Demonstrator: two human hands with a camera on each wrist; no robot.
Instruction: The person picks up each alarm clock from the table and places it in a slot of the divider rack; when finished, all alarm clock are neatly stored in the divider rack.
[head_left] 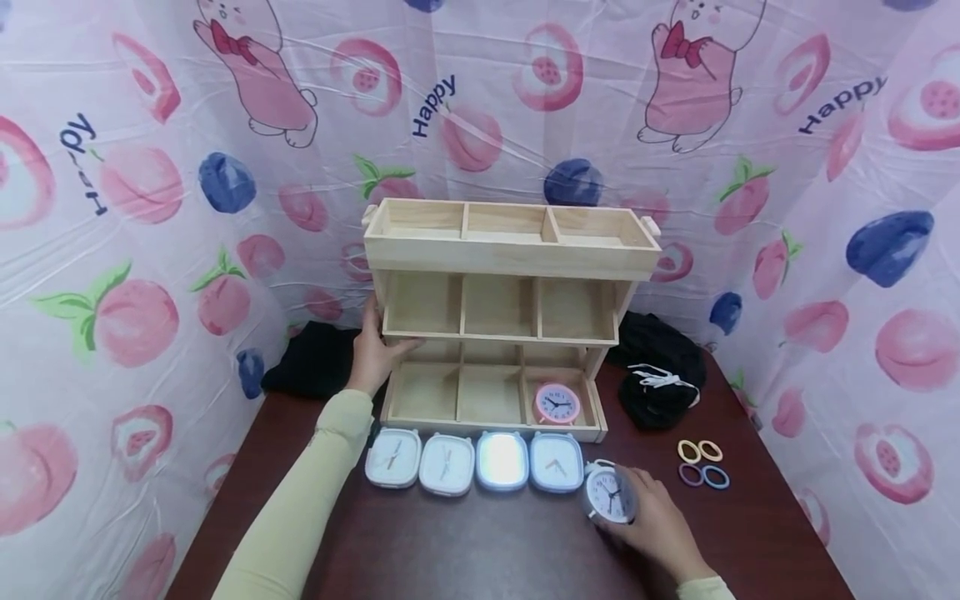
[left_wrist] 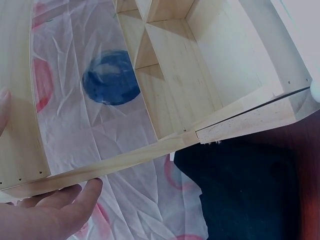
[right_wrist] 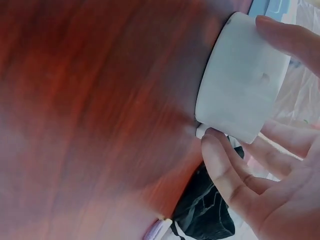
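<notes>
A wooden shelf (head_left: 495, 258) of three tiers, each split into compartments, stands at the back of the table. My left hand (head_left: 378, 354) grips its left side at the middle tier, thumb along the front edge; in the left wrist view the fingers (left_wrist: 82, 200) lie against the side board. My right hand (head_left: 660, 521) holds a round white alarm clock (head_left: 606, 493) by its side, thumb and fingers around the casing (right_wrist: 240, 75), close over the table. Inside the bottom right compartment stands a pink alarm clock (head_left: 557, 404).
Two white square clocks (head_left: 393, 458) and two blue ones (head_left: 556, 462) form a row before the shelf. A black drawstring pouch (head_left: 660, 392) and several coloured rings (head_left: 680, 451) lie at right. Dark cloth (head_left: 311, 358) is at left; a printed curtain (head_left: 480, 50) hangs behind.
</notes>
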